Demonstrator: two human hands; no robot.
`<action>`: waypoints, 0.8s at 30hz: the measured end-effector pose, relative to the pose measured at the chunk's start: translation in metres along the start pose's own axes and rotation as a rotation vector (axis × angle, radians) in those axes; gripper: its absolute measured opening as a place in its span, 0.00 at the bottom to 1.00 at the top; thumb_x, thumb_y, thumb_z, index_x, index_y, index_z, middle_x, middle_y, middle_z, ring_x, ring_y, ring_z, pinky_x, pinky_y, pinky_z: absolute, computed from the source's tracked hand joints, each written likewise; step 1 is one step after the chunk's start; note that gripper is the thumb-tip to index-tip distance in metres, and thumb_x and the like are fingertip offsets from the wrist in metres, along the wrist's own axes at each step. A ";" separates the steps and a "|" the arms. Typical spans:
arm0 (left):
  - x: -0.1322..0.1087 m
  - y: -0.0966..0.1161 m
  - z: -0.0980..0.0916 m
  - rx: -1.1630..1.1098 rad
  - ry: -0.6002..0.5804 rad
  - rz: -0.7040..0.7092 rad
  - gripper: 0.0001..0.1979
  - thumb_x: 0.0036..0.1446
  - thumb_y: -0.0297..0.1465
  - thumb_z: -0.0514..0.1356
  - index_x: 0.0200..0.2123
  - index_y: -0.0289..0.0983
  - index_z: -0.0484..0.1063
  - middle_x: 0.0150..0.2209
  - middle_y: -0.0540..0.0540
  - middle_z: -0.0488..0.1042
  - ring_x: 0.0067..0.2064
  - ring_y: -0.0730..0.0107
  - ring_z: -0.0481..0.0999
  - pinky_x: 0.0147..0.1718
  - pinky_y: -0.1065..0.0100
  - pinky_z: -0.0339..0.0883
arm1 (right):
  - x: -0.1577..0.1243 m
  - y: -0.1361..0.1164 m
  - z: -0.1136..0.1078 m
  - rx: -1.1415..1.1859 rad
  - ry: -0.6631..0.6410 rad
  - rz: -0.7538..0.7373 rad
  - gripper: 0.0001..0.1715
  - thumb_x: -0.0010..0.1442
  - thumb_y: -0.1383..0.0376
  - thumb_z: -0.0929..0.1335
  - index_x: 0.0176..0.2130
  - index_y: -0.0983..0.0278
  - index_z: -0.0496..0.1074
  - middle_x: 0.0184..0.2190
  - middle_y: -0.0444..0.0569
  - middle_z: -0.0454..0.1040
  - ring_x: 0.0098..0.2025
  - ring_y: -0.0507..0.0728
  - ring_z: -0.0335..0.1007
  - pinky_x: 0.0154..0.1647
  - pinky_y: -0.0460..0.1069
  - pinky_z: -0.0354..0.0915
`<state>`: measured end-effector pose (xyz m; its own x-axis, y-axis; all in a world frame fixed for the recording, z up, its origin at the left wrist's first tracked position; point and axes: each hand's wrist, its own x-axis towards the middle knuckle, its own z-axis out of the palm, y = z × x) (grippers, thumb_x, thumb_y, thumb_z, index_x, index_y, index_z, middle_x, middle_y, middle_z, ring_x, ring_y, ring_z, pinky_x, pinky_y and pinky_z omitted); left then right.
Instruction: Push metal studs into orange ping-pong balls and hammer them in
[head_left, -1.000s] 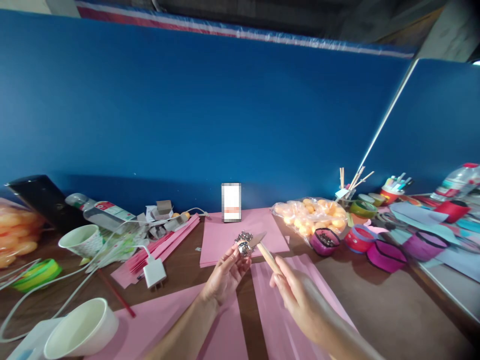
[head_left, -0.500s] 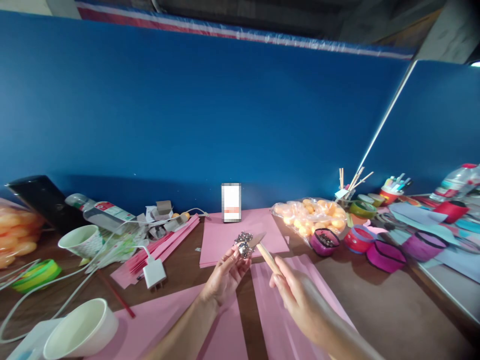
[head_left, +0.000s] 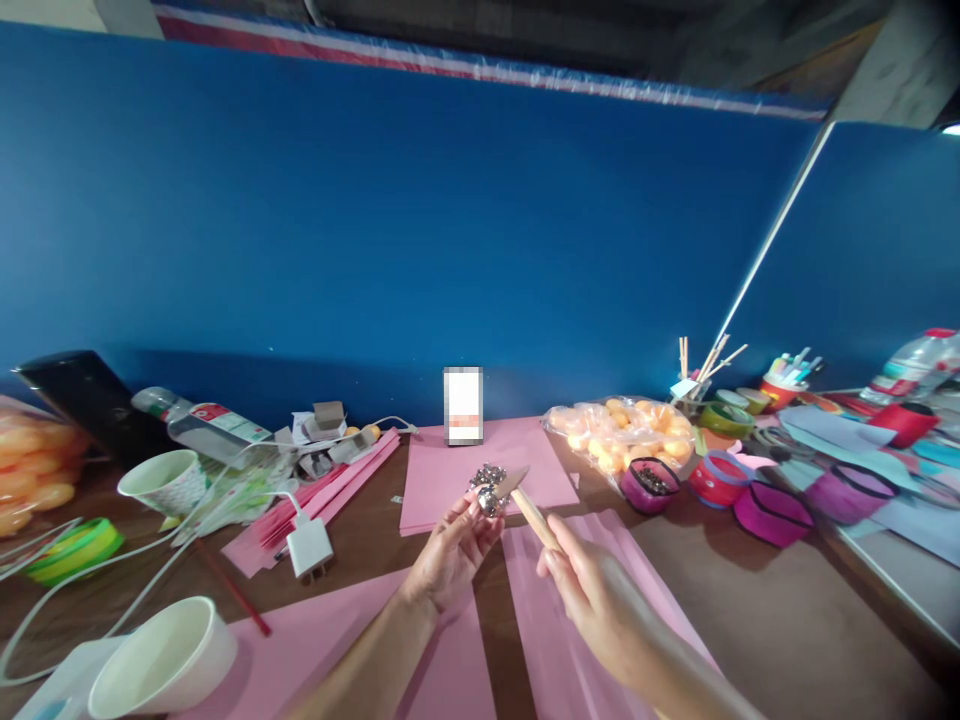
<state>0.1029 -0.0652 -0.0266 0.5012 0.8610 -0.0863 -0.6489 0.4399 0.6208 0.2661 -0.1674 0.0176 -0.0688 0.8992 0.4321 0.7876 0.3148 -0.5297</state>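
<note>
Landmark: the pink stack of sheets mid-table.

Far left of the stack: bag of orange balls; nearer the wearer, a white bowl, upright. Between bowl and stack, a white adapter, cable attached.

Left hand just in front of the stack, thumb and fingers together on a silvery ball, which sits over the stack's front part. Fingertip hold, probably so the top stays exposed and steady. Dark, shiny bits just behind it; cannot tell whether attached. Behind, at the stack's back edge, an upright panel, display blurred out; presumably stood there to face the wearer.

Right hand in front of the stack's right side, clamped on a wooden-handled tool. Grip well back from the pointed head, likely for control and to keep fingers off the ball. Head at the ball; contact unclear.

Right of the stack: clear bag of orange balls, then a purple pot of dark bits, mouth up, seemingly for easy reach. Farther right, a magenta pot.
</note>
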 end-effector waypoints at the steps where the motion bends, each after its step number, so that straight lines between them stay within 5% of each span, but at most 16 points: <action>1: 0.000 0.000 0.000 -0.001 -0.004 -0.001 0.12 0.51 0.28 0.61 0.40 0.37 0.71 0.42 0.45 0.75 0.45 0.66 0.73 0.52 0.64 0.60 | 0.001 -0.001 -0.002 0.019 -0.014 0.029 0.21 0.64 0.64 0.54 0.55 0.64 0.56 0.29 0.49 0.74 0.26 0.54 0.71 0.26 0.47 0.67; 6: 0.001 0.000 0.000 -0.005 -0.042 0.008 0.18 0.53 0.28 0.59 0.48 0.37 0.67 0.43 0.44 0.75 0.45 0.67 0.73 0.51 0.65 0.60 | 0.006 -0.007 -0.010 0.092 -0.117 0.160 0.19 0.64 0.63 0.54 0.54 0.63 0.57 0.29 0.47 0.74 0.22 0.52 0.69 0.20 0.45 0.64; 12: 0.000 0.002 0.002 -0.004 -0.052 -0.006 0.22 0.55 0.28 0.57 0.54 0.39 0.62 0.43 0.45 0.74 0.44 0.69 0.74 0.53 0.65 0.59 | 0.001 -0.004 -0.006 0.020 -0.029 0.057 0.21 0.63 0.64 0.55 0.55 0.65 0.55 0.29 0.49 0.74 0.27 0.54 0.71 0.28 0.48 0.68; 24: -0.001 0.001 0.001 -0.008 -0.065 0.011 0.10 0.54 0.28 0.58 0.41 0.37 0.70 0.42 0.46 0.75 0.46 0.67 0.73 0.53 0.65 0.59 | -0.002 -0.002 0.001 -0.041 0.063 -0.024 0.22 0.63 0.65 0.55 0.56 0.67 0.56 0.30 0.52 0.75 0.30 0.56 0.73 0.31 0.48 0.70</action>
<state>0.1024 -0.0655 -0.0250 0.5301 0.8474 -0.0286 -0.6589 0.4330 0.6151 0.2640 -0.1693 0.0172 -0.0510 0.8702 0.4900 0.8108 0.3225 -0.4885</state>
